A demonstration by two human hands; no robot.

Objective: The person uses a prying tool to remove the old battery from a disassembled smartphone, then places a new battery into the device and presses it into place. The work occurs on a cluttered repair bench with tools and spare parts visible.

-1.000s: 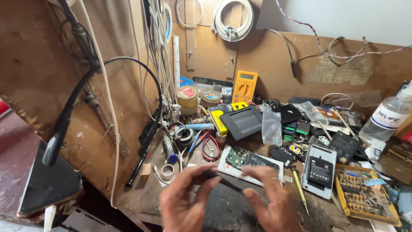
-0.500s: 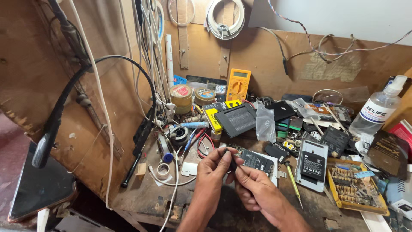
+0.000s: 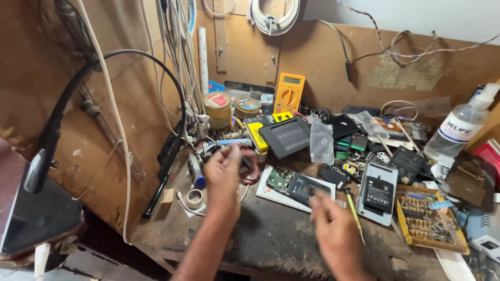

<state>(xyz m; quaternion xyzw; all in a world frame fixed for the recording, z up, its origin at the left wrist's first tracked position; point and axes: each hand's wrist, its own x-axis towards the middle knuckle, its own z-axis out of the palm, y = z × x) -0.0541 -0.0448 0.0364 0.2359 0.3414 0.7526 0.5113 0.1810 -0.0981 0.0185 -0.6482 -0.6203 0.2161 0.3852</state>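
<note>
My left hand point(image 3: 224, 174) reaches over a tangle of tools at the left of the bench. Its fingers are closed around a thin dark tool point(image 3: 246, 163), just above red-handled pliers point(image 3: 253, 178). My right hand point(image 3: 333, 231) hovers blurred above the bench's front, fingers curled. It is just in front of an opened phone point(image 3: 298, 185) with its circuit board bare, lying on a white sheet point(image 3: 268, 193). Whether the right hand holds anything is unclear.
A yellow-handled screwdriver point(image 3: 354, 211), a phone back with battery point(image 3: 377, 193) and a yellow tray of bits point(image 3: 428, 222) lie to the right. A yellow multimeter point(image 3: 289, 92), a black slab point(image 3: 289, 136) and a spray bottle point(image 3: 463, 122) stand behind. Cables point(image 3: 177, 57) hang at left.
The hands were together over the opened phone. They have parted: the left hand has gone left to the tool pile with the dark tool, and the right hand has drawn back toward me.
</note>
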